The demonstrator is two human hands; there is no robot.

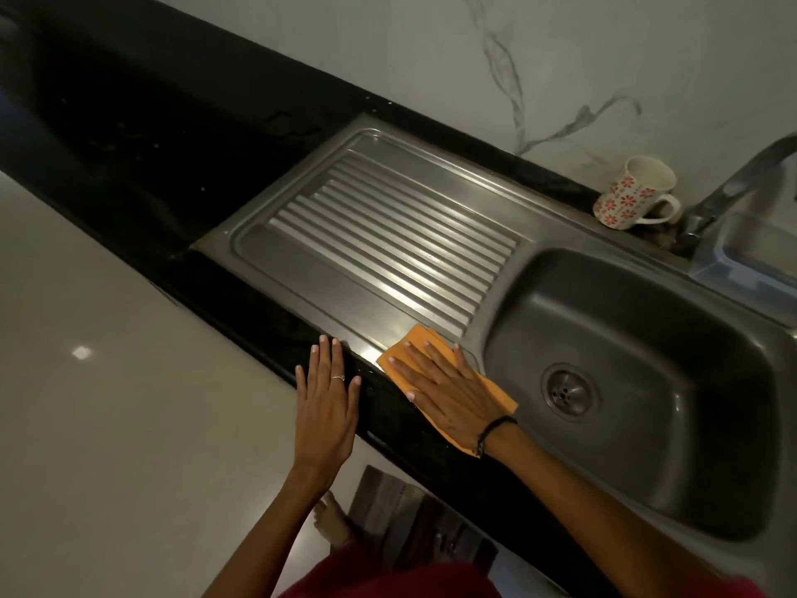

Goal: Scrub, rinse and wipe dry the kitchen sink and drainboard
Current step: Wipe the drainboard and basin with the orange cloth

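While the right hand (pixel 448 388) lies flat, fingers spread, pressing an orange cloth (pixel 496 392) onto the drainboard (pixel 379 235) front edge just left of the sink (pixel 638 381), the left hand (pixel 325 407) rests open on the black counter (pixel 129 123) rim. Floral mug (pixel 634 194) sits by the tap (pixel 729 187) at back.

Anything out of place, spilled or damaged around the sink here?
Only a floral mug left by the faucet, on the sink rim. No spills or damage show; the drainboard looks intact.
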